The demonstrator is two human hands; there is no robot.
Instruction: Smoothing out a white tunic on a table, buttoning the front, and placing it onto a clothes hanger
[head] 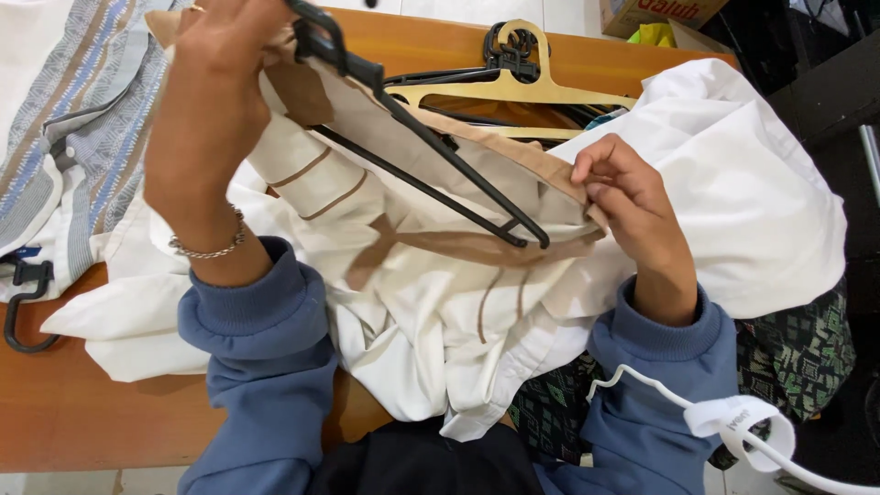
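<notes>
Hands [211, 110] gripping black hanger [431, 151], cream garment [431, 302]

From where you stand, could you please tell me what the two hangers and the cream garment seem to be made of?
The black hanger in the left hand looks like moulded plastic: thin, smooth, slightly glossy bars. The tan hanger on the table looks like wood: flat, matt, pale. The cream garment, pinched by the right hand, seems woven cloth, probably cotton: soft, matt folds.

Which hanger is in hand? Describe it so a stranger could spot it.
On the wooden table, over the cream garment with tan trim, the left hand lifts a black plastic hanger. Unlike the tan wooden hanger behind it, it is thin, dark and threaded into the garment.
</notes>
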